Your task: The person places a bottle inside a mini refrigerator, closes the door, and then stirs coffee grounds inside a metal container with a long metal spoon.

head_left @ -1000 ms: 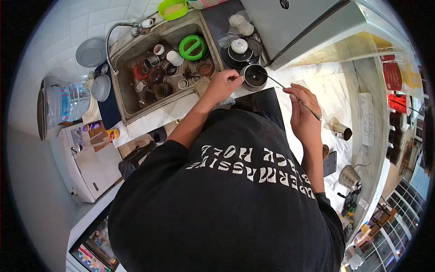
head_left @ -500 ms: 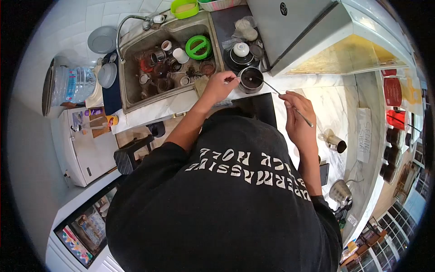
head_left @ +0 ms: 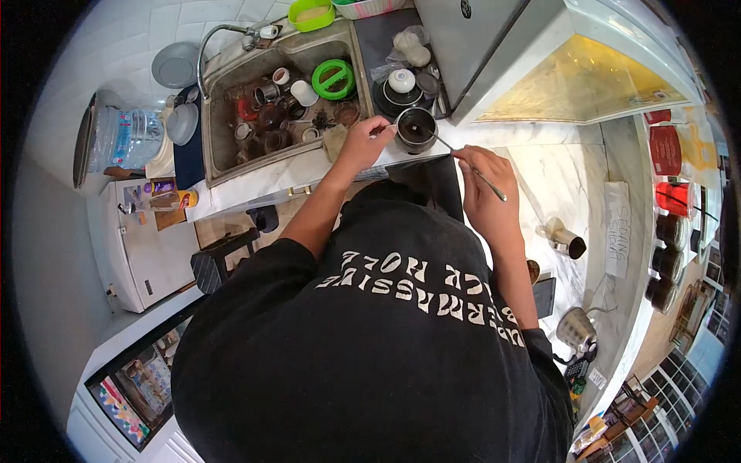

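A small metal pot point(head_left: 417, 144) with dark contents stands at the counter edge, right of the sink. My left hand point(head_left: 364, 144) is closed at its left side, pinching what looks like its thin handle. The long-handled spoon point(head_left: 488, 184) slants down into the pot, its bowl end hidden in the dark inside. My right hand point(head_left: 488, 181) is closed around its shaft, apart from the pot. A folded cloth point(head_left: 335, 142) lies on the sink rim beside my left hand.
The sink point(head_left: 220, 174) holds several dirty cups and a green ring-shaped lid point(head_left: 333, 80). Behind the pot are a black lidded vessel point(head_left: 397, 100) and a grey appliance point(head_left: 471, 46). A metal pitcher point(head_left: 567, 241) and a kettle point(head_left: 576, 330) stand at right.
The pot and both hands appear slightly further left, partly because the whole view has shifted. My right hand has come a little nearer to the pot, still gripping the spoon.
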A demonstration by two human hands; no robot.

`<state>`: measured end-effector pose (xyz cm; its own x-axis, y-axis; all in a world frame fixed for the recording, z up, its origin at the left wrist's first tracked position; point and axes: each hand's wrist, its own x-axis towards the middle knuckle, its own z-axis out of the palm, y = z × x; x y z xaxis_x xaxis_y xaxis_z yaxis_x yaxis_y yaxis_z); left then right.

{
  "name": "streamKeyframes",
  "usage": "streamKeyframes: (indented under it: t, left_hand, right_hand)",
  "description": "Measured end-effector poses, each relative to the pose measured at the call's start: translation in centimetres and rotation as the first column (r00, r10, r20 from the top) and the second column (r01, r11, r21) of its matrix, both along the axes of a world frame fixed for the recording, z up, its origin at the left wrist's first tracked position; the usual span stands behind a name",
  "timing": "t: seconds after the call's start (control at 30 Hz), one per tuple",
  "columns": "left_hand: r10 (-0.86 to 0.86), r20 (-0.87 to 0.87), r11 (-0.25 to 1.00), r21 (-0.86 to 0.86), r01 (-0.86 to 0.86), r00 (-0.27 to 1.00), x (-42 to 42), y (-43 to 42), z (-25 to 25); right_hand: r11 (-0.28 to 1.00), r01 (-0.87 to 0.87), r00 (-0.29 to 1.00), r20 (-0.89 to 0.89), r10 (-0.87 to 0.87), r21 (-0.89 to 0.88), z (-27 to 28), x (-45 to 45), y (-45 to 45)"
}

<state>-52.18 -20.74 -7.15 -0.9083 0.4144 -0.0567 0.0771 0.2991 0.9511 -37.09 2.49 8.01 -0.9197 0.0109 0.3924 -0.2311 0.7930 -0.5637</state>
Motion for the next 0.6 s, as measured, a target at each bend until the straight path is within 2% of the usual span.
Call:
streamKeyframes:
  t: [0.1,0.2,0.3,0.5,0.6]
  left_hand:
    - [0.004,-0.019,1.0,-0.015,-0.004,1.0,0.0,0.0,-0.1]
    - [0.029,-0.012,0.999,-0.038,-0.03,0.999,0.2,0.1,-0.1]
    - [0.03,0.017,0.999,-0.028,-0.03,0.999,0.1,0.1,-0.5]
    - [0.061,-0.044,0.998,-0.001,-0.061,0.997,0.4,0.4,-0.3]
    - [0.052,-0.015,0.998,-0.018,-0.052,0.999,0.6,0.4,0.4]
  right_hand:
    - [0.999,0.042,0.999,0.026,-0.041,-0.025,0.1,-0.1,-0.2]
    - [0.998,0.038,0.999,0.011,-0.038,0.047,0.5,0.4,0.2]
    - [0.999,-0.007,1.0,0.001,0.007,0.033,0.7,0.1,-0.4]
    - [0.998,0.057,0.996,0.067,-0.057,0.002,0.8,-0.3,-0.1]
    - [1.0,0.022,0.999,0.036,-0.023,0.011,0.7,0.2,-0.1]
